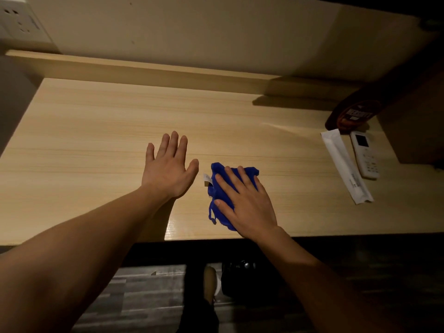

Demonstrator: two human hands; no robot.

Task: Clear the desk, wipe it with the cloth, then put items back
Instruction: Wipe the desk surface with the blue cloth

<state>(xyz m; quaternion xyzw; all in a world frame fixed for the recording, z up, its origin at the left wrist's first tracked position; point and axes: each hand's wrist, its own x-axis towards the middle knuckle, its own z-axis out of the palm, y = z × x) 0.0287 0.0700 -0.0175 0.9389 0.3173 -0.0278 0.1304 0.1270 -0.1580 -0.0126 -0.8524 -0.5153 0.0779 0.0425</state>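
A: Where is the cloth point(219, 170) lying?
B: On the desk point(96, 140), well left of the remote point(365, 155). I am pressing it down with my right hand point(245, 200), fingers straight. My left hand point(168, 169) is spread open, farther left of the remote.
A: Advice?
B: I am judging flat pressure and overlapping passes best, stopping short of the remote.

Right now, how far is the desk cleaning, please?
Done: most of the desk is bare. In hand: the right hand presses the blue cloth flat on the wood, the left hand is open beside it. Left: the remote, the white packet and the brown packet lie at the right end; that area needs wiping, then items go back.
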